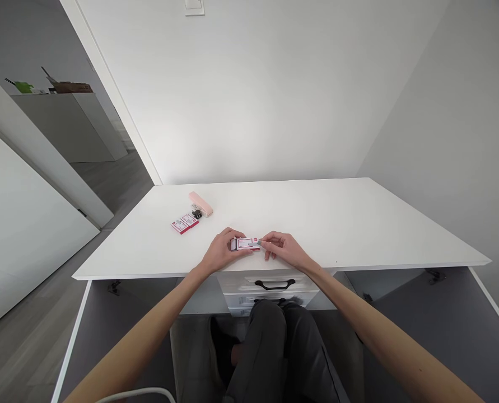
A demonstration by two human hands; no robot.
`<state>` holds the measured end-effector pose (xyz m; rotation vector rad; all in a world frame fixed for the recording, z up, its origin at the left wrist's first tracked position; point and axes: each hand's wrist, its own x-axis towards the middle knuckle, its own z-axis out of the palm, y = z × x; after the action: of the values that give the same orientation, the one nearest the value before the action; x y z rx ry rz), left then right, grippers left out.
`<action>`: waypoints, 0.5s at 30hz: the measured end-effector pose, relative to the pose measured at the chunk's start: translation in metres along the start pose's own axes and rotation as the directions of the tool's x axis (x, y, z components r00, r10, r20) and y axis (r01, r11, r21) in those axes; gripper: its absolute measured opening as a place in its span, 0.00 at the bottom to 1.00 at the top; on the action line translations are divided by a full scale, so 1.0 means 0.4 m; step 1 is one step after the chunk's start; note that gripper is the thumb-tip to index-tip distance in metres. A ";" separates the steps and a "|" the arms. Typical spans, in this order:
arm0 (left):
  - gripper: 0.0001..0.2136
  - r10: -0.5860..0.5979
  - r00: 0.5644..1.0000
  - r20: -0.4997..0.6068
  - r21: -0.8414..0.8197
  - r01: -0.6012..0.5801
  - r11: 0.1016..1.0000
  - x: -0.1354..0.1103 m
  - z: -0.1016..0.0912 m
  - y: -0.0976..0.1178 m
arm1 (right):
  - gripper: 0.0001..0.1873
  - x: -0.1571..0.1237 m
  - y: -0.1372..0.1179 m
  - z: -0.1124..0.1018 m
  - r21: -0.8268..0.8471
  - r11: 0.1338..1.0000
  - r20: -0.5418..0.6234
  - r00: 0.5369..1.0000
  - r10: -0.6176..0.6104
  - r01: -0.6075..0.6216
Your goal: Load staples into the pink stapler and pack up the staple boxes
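My left hand (223, 252) is closed around the left end of a small white and red box (245, 243), likely a staple box, held at the table's front. At the box's right end, my right hand (288, 249) pinches a small grey piece (258, 242) that looks like a strip of staples. Whether that strip is partly inside the box I cannot tell. Farther left lie two similar red and white boxes (185, 223) side by side. Behind them rests a pink stapler (201, 203), with a small black object (196, 214) against its near end.
The white tabletop (316, 218) meets a wall at the back. Below its front edge are drawers with a black handle (274, 285), and open cabinet doors (119, 336) flank my legs. A white cable (135, 392) shows at the bottom left.
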<state>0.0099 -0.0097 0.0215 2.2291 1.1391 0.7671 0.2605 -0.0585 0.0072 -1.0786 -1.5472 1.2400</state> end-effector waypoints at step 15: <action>0.26 0.052 0.999 0.001 0.203 -0.051 0.978 -0.005 0.012 0.003 | 0.25 0.005 0.022 0.005 0.002 1.000 -0.234 0.972 0.010 -0.009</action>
<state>0.0129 -0.0129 0.0183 2.4342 1.2133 0.7043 0.2589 -0.0558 -0.0017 -1.1875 -1.3626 1.0771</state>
